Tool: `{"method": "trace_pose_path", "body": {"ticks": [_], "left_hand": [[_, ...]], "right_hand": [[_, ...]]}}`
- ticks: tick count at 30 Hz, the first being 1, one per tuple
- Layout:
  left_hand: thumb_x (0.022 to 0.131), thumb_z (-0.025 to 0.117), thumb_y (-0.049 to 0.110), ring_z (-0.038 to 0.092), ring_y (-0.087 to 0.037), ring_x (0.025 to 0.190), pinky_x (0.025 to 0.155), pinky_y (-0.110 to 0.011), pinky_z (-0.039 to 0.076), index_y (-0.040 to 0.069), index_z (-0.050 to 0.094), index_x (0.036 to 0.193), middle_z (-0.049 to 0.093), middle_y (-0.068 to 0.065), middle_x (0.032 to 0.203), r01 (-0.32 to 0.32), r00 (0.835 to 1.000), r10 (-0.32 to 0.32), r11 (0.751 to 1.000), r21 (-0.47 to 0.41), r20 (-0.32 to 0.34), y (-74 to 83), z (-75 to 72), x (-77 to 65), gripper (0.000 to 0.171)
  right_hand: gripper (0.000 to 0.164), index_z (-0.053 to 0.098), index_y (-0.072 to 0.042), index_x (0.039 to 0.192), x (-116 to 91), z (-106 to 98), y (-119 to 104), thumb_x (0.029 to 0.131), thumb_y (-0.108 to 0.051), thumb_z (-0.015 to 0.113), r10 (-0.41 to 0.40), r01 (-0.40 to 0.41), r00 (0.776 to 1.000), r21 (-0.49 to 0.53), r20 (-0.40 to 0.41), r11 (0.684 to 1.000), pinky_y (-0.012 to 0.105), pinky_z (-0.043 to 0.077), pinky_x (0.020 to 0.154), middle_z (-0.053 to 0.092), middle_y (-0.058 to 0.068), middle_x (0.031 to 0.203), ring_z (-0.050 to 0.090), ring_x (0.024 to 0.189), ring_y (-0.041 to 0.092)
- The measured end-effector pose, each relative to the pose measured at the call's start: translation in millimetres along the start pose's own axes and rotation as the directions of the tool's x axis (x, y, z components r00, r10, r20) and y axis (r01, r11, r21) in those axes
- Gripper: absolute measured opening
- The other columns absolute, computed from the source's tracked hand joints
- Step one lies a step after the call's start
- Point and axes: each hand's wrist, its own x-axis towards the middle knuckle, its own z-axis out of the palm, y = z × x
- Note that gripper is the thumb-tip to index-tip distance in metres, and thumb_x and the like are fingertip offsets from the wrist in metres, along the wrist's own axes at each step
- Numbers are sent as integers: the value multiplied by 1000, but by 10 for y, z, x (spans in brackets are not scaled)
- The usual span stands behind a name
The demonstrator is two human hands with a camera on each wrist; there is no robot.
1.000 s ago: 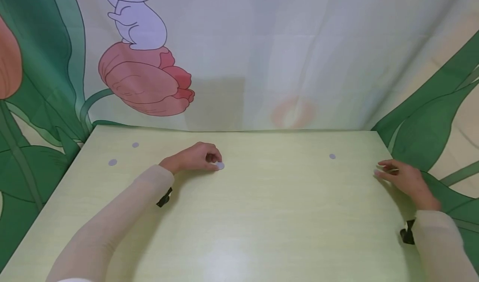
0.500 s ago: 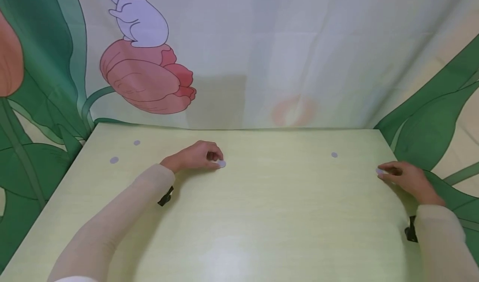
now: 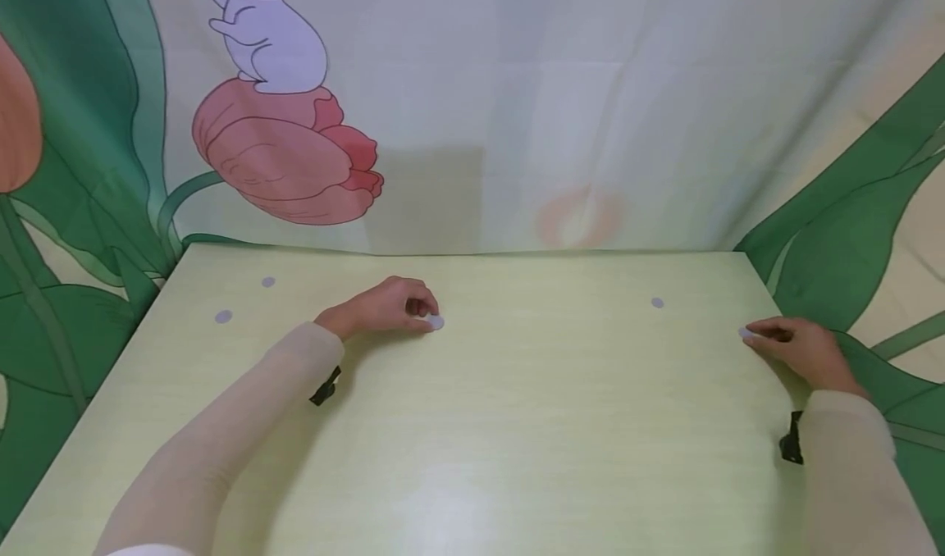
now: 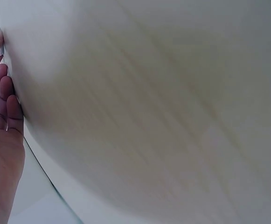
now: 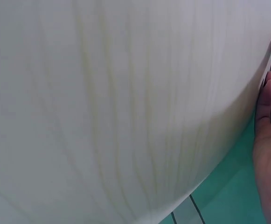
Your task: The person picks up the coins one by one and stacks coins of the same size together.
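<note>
Here, the left grip (image 3: pixel 380 306) pinches one disc (image 3: pixel 438 322) toward the tabletop (image 3: pixel 531 408)'s far edge, the right grip (image 3: pixel 803 349) another disc (image 3: pixel 744 332) near its right; light rim pressure should suit best.

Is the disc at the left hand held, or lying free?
Held: the left hand pinches the disc by its edge in the head view.

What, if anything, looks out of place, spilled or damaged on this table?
Nothing stands out. Three discs lie flat on the table; the left hand and right hand each pinch another disc. No spill or damage shows, though fine marks would be too small to see.
</note>
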Motion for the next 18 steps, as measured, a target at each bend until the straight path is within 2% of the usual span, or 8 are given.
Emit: {"method": "trace_pose_path", "body": {"ticks": [18], "left_hand": [[88, 81, 18, 56, -18, 90, 81, -31, 49, 11, 74, 105, 63, -1, 96, -17, 1000, 17, 1000, 2, -9, -15, 13, -1, 19]], "right_hand": [[56, 70, 0, 120, 40, -22, -68, 95, -50, 68, -36, 34, 999, -61, -35, 998, 36, 48, 79, 70, 17, 110, 62, 99, 30]]}}
